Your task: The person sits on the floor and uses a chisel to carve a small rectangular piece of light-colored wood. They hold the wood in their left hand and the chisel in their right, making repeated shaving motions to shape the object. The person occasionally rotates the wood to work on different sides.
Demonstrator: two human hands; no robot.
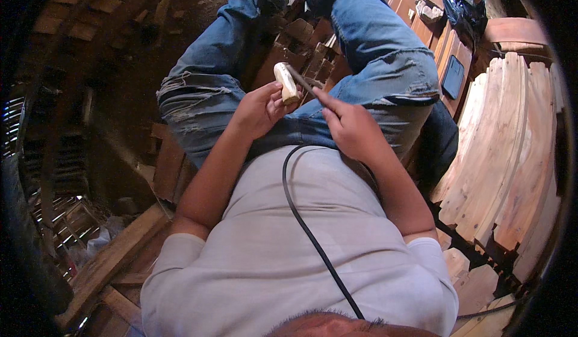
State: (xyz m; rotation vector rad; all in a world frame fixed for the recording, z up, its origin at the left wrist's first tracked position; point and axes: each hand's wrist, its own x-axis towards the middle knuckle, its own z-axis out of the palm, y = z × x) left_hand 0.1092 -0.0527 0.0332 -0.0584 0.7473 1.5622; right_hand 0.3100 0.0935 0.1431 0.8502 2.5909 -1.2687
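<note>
My left hand is closed around the lower part of a small, pale piece of carved wood. The piece is rounded at its upper end and held tilted above my lap. In my right hand I grip a slim, dark, knife-like tool, with the forefinger stretched along it. Its tip meets or lies very near the upper right side of the wood; I cannot tell whether they touch. My fist hides the tool's handle.
Stacked pale planks stand to my right. A phone lies on reddish boards beside my right knee, with a black plastic bag beyond. Wood blocks lie between my legs. A black cable runs down my shirt. A beam is at left.
</note>
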